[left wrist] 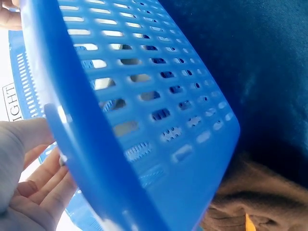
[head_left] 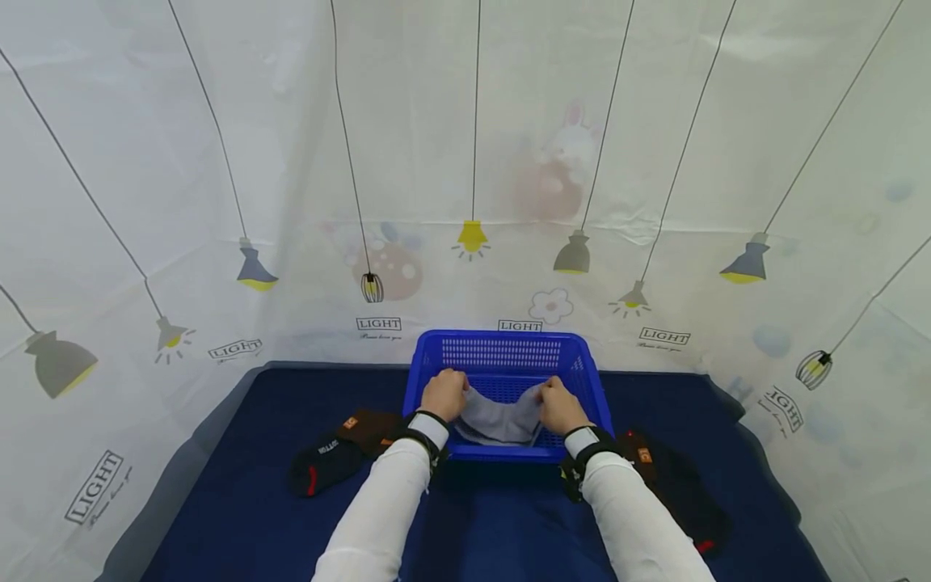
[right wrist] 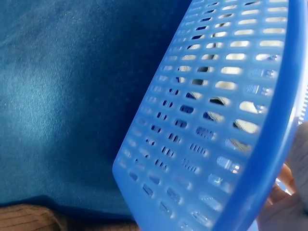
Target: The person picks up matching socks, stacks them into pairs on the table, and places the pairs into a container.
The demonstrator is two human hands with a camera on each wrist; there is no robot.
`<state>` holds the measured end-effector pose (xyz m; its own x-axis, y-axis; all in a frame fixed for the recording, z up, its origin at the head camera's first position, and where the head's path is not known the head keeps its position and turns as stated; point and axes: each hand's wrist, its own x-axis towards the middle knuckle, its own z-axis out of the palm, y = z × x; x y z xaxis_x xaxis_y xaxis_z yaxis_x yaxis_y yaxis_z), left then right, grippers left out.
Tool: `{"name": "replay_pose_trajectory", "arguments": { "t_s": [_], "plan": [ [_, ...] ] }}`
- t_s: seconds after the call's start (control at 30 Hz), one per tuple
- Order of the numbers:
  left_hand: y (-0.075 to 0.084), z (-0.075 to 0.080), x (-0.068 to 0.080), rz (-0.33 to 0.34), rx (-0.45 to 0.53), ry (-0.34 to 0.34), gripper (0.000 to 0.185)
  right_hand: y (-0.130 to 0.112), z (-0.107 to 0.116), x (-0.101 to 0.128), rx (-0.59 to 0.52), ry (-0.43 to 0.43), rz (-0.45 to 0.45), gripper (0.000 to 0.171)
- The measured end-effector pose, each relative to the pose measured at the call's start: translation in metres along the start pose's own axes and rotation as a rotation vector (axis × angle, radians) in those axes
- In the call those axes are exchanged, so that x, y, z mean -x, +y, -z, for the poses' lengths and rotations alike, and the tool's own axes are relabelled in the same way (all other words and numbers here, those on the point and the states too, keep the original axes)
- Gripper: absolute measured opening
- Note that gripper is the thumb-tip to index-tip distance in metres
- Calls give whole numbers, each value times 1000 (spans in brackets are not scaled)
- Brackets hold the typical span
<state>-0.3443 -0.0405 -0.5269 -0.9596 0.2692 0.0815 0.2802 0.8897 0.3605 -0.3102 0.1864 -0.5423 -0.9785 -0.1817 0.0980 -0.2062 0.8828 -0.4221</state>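
A limp grey sock (head_left: 498, 422) sags in a U between my two hands, inside a blue plastic basket (head_left: 502, 455). My left hand (head_left: 444, 394) pinches one end of it, and my right hand (head_left: 560, 406) pinches the other. Both hands are over the basket, behind its front wall. In the left wrist view the slotted basket wall (left wrist: 192, 159) fills the middle, with the fingers (left wrist: 50, 185) partly behind the rim. From the right wrist, the same wall (right wrist: 159, 192) hides most of the sock, and part of the right hand (right wrist: 288, 204) shows at the edge.
Left of the basket lie dark socks (head_left: 330, 462) with a brown part (head_left: 372, 430) and red marks. More dark socks (head_left: 680, 485) lie at the right, partly behind my right forearm. All rest on a dark blue cloth surface (head_left: 247, 485). A lamp-printed curtain (head_left: 291, 162) hangs behind.
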Motion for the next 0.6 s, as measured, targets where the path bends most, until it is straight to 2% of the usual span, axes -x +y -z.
{"name": "replay_pose_trajectory", "arguments": {
  "t_s": [0.23, 0.37, 0.6],
  "plan": [
    [-1, -3, 0, 18, -50, -33, 8, 5, 7, 3, 38, -99, -32, 27],
    [-2, -3, 1, 52, -87, -54, 6, 5, 11, 4, 78, -144, -55, 26],
    [-1, -3, 3, 83, -112, -139, 8, 8, 11, 6, 114, -189, -93, 22]
  ]
}}
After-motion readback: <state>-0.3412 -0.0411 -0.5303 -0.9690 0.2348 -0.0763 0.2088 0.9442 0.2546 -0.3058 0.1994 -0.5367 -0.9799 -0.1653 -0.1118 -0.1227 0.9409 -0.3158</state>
